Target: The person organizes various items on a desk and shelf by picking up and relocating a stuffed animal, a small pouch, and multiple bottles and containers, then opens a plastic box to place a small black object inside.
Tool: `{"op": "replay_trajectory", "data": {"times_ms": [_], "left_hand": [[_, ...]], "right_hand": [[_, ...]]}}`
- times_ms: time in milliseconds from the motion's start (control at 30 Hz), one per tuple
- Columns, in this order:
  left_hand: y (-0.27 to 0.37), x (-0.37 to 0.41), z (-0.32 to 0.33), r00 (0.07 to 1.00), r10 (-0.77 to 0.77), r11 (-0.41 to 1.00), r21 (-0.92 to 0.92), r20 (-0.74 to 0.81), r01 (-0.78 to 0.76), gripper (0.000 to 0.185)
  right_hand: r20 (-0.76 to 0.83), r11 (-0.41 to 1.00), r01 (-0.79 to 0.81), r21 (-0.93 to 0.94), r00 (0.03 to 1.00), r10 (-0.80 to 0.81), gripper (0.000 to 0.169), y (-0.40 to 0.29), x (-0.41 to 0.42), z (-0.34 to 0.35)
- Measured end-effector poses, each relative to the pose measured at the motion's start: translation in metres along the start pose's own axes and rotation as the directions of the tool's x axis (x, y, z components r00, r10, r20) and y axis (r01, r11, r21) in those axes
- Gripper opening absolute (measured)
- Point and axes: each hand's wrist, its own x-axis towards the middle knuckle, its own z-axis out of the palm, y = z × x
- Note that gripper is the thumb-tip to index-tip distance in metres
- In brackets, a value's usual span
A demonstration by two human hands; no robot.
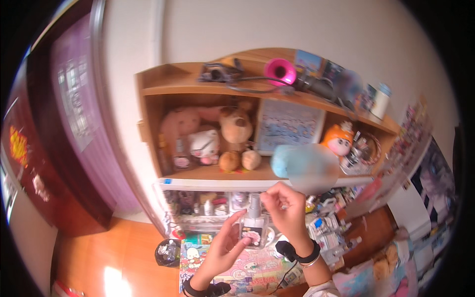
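Note:
A clear bottle (253, 231) with a pink flower on its dark label stands upright between the thumb and fingers of my left hand (227, 241). A translucent grey cap (254, 206) tops it. My right hand (285, 203) is raised just right of the cap, its fingers curled inward. Whether those fingertips touch the cap or hold something small cannot be seen. Both wrists wear black bands. Beneath the hands lies a cartoon-print desk mat (237, 261).
Beyond the hands rises a wooden shelf (200, 89) with plush toys (235, 130), a light-blue object (284, 161) and a hair dryer with a pink nozzle (281, 72). Cosmetics crowd a white organizer (259, 182). A lined bin (168, 252) stands left of the desk. Small boxes (326, 230) are at right.

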Motion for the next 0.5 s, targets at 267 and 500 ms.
{"op": "replay_trajectory", "data": {"times_ms": [267, 500], "left_hand": [[0.017, -0.031, -0.073, 0.896, 0.211, 0.924, 0.378, -0.392, -0.053, 0.065], [-0.004, -0.081, -0.103, 0.824, 0.207, 0.918, 0.395, -0.528, 0.022, 0.056]], "right_hand": [[0.342, 0.925, -0.197, 0.324, 0.936, 0.08, 0.03, 0.07, -0.015, 0.1], [-0.017, 0.991, 0.122, 0.062, 0.992, -0.121, 0.046, 0.115, 0.055, 0.182]]}}
